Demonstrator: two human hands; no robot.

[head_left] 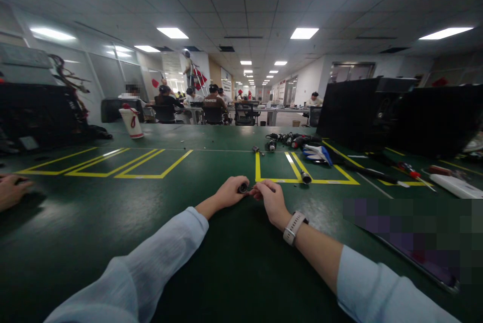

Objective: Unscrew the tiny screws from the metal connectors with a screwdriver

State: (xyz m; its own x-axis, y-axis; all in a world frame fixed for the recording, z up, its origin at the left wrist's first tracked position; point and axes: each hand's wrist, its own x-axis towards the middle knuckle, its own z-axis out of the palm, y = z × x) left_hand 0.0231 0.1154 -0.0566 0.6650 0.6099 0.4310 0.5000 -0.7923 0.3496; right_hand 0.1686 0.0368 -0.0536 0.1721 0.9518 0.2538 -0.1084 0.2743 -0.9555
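My left hand [231,192] is curled around a small dark cylindrical part [243,188], resting on the green table [226,262]. My right hand [270,198], with a pale watch on its wrist, is closed in a pinch right beside that part, fingertips touching its end. What the right fingers hold is too small to make out. Both arms wear light blue sleeves.
Another person's hand [11,190] rests at the left edge. A white and red bottle [132,120] stands at the back left. Small parts [305,177], tool pieces [290,140], a blue and white item [319,154] and screwdrivers [409,171] lie right. Black boxes [362,111] stand behind.
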